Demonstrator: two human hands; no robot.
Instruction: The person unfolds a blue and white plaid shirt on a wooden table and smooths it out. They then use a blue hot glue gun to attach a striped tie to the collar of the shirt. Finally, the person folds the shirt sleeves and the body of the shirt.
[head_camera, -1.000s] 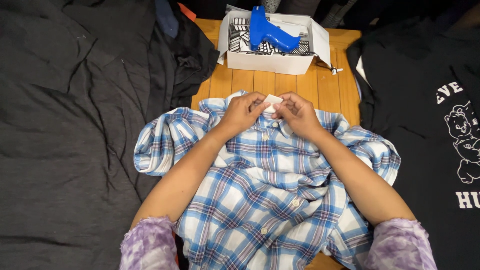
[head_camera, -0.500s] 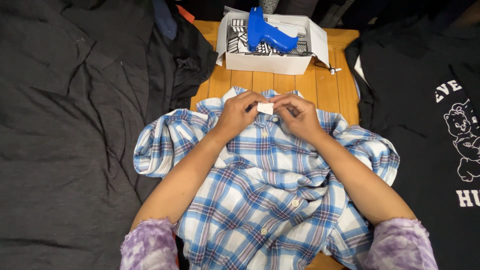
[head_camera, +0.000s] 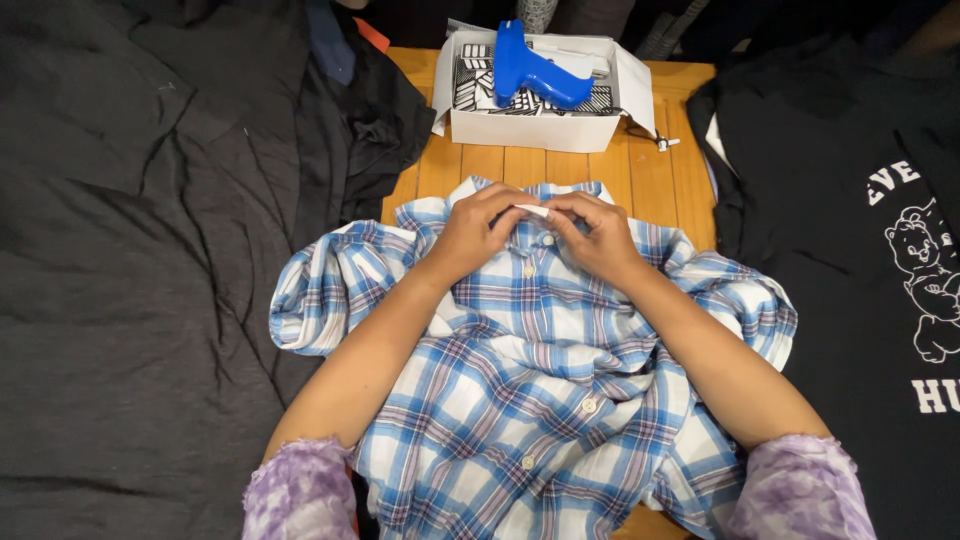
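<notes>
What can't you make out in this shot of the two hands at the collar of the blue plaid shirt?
Head view only:
- Small white tag: mostly covered by the left hand and right hand; its shape is unclear.
- Blue and white plaid cotton shirt: hem cut off by the bottom edge, collar partly under the fingers.
- White cardboard box: the blue plastic tagging gun hides part of its contents.
- Black printed T-shirt: cut off by the right edge.

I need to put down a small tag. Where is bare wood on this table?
Bare wood shows in a strip on the table between the white box and the plaid shirt collar, running right toward the black T-shirt. Elsewhere it is crowded: the shirt covers the near part, where the left hand and right hand work, and dark cloth lies left.
</notes>
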